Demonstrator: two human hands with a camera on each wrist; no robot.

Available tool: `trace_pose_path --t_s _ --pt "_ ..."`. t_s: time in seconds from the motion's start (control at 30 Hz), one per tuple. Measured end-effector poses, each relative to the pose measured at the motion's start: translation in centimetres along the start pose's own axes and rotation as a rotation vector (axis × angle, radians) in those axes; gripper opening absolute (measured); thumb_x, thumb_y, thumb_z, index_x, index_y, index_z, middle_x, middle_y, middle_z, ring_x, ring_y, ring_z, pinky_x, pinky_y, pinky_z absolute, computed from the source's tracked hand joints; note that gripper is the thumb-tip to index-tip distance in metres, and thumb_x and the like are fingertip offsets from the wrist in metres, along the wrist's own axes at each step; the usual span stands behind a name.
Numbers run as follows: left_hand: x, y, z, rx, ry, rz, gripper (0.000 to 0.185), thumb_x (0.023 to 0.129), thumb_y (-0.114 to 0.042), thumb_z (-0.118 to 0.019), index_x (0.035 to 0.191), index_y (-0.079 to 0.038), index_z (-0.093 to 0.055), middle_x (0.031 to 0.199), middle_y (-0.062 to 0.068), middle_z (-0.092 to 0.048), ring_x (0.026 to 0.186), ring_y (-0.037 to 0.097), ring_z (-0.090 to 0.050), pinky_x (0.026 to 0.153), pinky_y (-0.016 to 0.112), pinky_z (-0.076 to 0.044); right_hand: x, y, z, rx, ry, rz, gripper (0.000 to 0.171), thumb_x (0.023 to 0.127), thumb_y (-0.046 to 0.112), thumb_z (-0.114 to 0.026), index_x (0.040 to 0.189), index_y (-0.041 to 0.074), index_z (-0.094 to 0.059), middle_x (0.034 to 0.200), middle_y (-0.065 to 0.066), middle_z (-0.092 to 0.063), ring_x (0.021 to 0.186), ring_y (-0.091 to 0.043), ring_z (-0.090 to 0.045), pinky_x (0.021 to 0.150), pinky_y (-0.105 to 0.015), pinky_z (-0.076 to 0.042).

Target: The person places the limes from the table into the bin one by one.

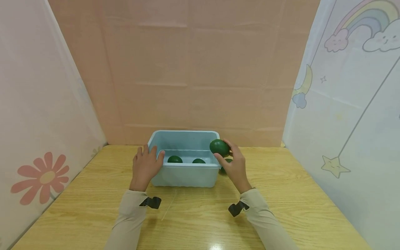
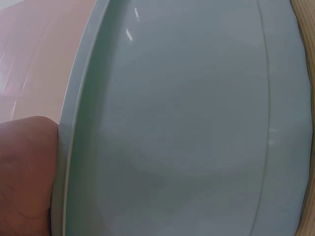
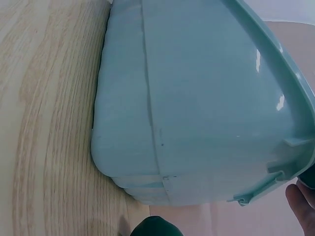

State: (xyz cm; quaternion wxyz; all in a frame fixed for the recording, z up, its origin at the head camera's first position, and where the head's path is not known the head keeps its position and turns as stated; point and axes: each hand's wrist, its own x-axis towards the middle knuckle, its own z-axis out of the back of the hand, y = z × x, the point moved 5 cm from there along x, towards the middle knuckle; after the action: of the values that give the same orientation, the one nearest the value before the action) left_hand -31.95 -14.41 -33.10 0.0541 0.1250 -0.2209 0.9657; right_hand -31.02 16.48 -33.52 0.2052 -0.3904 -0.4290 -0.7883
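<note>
A light blue plastic bin (image 1: 186,173) stands on the wooden table (image 1: 281,194), with two dark green round fruits (image 1: 175,159) (image 1: 198,161) lying inside it. My left hand (image 1: 145,166) rests on the bin's left front corner, thumb hooked over the rim. My right hand (image 1: 235,163) holds a third green fruit (image 1: 219,147) above the bin's right rim. Another green fruit (image 1: 226,163) lies on the table beside the bin, partly hidden behind that hand. The left wrist view is filled by the bin wall (image 2: 187,123). In the right wrist view the bin's outer wall (image 3: 197,113) shows, with a green fruit (image 3: 157,227) below.
Cloth walls enclose the table: pink at the back, a flower print on the left, a rainbow and star print on the right. Bare wood stretches in front of the bin and to either side.
</note>
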Motion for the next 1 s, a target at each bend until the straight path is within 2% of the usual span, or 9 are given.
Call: trace_pose_path --t_s 0.17,0.43,0.77,1.0 --pt "0.0 0.0 0.0 -0.005 -0.002 0.0 0.059 0.107 -0.038 -0.036 0.148 0.004 -0.042 0.155 0.036 -0.022 0.144 0.058 -0.01 0.111 0.07 -0.02 0.1 0.3 -0.3 -0.001 0.023 0.028 0.06 0.083 0.014 -0.083 0.136 0.004 -0.057 0.124 -0.016 -0.063 0.103 -0.028 -0.063 0.081 -0.048 -0.056" --pt "0.0 0.1 -0.1 0.01 -0.006 -0.001 0.058 0.107 -0.038 -0.037 0.147 0.004 -0.043 0.154 0.036 -0.025 0.143 0.058 -0.013 0.109 0.07 -0.022 0.0 0.8 -0.9 0.011 0.111 0.077 0.061 0.083 0.012 -0.083 0.138 0.004 -0.057 0.123 -0.016 -0.061 0.101 -0.029 -0.06 0.081 -0.05 -0.053" --pt "0.1 0.0 -0.1 0.005 -0.006 0.003 0.059 0.107 -0.039 -0.037 0.148 0.003 -0.042 0.155 0.036 -0.025 0.144 0.057 -0.013 0.11 0.07 -0.022 0.3 0.8 -1.2 0.047 0.173 0.079 0.061 0.084 0.01 -0.081 0.14 0.005 -0.055 0.131 -0.016 -0.059 0.111 -0.031 -0.061 0.087 -0.052 -0.053" --pt "0.2 0.1 -0.2 0.007 -0.014 -0.001 0.059 0.107 -0.039 -0.037 0.147 0.003 -0.043 0.154 0.036 -0.026 0.144 0.057 -0.013 0.11 0.07 -0.022 0.5 1.1 -1.2 0.059 0.212 0.075 0.06 0.085 0.01 -0.081 0.138 0.002 -0.056 0.133 -0.017 -0.059 0.115 -0.034 -0.06 0.09 -0.053 -0.052"
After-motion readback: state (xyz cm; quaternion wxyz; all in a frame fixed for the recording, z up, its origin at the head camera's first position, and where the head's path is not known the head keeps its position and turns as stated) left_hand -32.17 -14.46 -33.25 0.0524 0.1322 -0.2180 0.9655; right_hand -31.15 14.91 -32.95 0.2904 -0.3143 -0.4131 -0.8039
